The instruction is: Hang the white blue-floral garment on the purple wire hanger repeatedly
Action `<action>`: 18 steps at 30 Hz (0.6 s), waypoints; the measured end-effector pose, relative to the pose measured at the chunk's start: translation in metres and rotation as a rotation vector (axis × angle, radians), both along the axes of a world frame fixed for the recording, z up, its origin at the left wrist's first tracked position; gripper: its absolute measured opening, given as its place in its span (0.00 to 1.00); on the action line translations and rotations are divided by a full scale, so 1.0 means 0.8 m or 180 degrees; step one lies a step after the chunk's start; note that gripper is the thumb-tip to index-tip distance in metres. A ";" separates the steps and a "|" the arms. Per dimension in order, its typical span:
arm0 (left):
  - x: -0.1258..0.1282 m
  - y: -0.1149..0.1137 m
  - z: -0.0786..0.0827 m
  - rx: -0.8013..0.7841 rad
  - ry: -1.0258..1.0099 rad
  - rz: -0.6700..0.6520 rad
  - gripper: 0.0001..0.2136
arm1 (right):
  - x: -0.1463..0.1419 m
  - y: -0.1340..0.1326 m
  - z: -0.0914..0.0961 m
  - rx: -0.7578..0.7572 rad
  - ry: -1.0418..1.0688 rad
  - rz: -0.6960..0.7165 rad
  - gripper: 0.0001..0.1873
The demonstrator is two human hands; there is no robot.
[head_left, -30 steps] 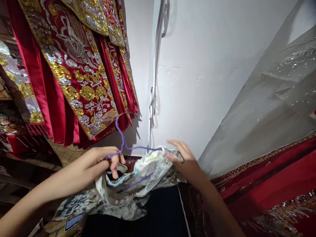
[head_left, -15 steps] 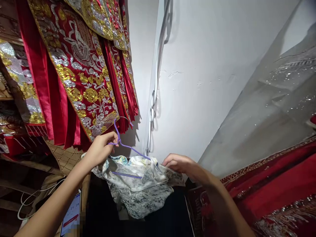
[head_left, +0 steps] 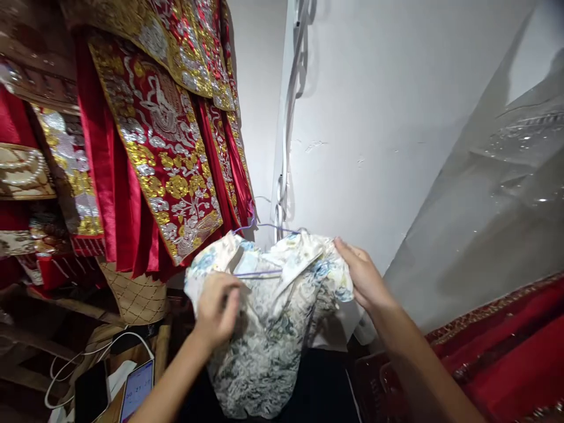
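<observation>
A pale floral top with grey, blue and green print hangs on a thin purple hanger. The hanger's hook and shoulders show above the neckline, and its lower bar crosses the open neck. My right hand pinches the top's sleeve at the right shoulder between thumb and fingers. In front of the top's left side is my left hand, its fingers loosely bent and the thumb apart. It is slightly blurred, and whether it touches the cloth is unclear.
Red costumes with gold and silver sequins hang at the left. A white wall with a metal rail stands ahead. Plastic-covered red cloth lies at right. Below left are a lit phone, a dark phone and a white cable.
My left hand has let go of the hanger's neck and come down to the top's front. The top is now raised and spread over the hanger's shoulders, with my right hand higher.
</observation>
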State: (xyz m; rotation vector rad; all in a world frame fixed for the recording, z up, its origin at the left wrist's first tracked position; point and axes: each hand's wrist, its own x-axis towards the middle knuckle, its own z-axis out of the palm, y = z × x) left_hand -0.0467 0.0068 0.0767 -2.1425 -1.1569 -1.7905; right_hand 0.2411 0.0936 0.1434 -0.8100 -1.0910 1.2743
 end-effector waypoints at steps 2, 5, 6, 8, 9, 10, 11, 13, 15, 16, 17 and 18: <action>0.021 -0.002 -0.024 -0.1082 0.0333 -0.0388 0.15 | 0.003 0.015 0.007 0.0195 -0.0001 -0.0163 0.22; 0.046 0.008 -0.051 -0.2129 0.0221 -0.0555 0.25 | 0.014 0.017 -0.010 0.0293 0.0106 -0.0511 0.24; 0.052 0.013 -0.058 -0.2256 0.0129 -0.0552 0.26 | 0.019 0.011 -0.023 0.0239 0.0163 -0.0651 0.24; 0.064 0.023 -0.073 -0.2451 0.0076 -0.0576 0.23 | 0.031 -0.005 -0.055 0.0029 0.0232 -0.0881 0.26; 0.069 0.026 -0.082 -0.2553 0.0139 -0.0603 0.20 | 0.036 -0.013 -0.071 -0.0095 0.0234 -0.0968 0.27; 0.074 0.028 -0.092 -0.2635 0.0235 -0.0612 0.17 | 0.041 -0.020 -0.085 -0.0209 0.0211 -0.1022 0.27; 0.080 0.028 -0.103 -0.2677 0.0327 -0.0595 0.14 | 0.045 -0.024 -0.096 -0.0299 0.0166 -0.1041 0.28; 0.091 0.022 -0.126 -0.2643 0.0414 -0.0545 0.12 | 0.051 -0.024 -0.113 -0.0348 0.0014 -0.1073 0.28; 0.100 0.009 -0.148 -0.2561 0.0335 -0.0612 0.14 | 0.052 -0.018 -0.131 -0.0236 -0.0203 -0.1299 0.28; 0.105 0.000 -0.157 -0.2552 0.0242 -0.0707 0.15 | 0.050 -0.015 -0.143 -0.0141 -0.0294 -0.1576 0.28; 0.108 -0.010 -0.165 -0.2570 0.0109 -0.0822 0.16 | 0.045 -0.016 -0.160 -0.0046 -0.0352 -0.1960 0.28; 0.112 -0.020 -0.171 -0.2606 -0.0066 -0.0933 0.17 | 0.038 -0.020 -0.182 0.0019 -0.0395 -0.2382 0.29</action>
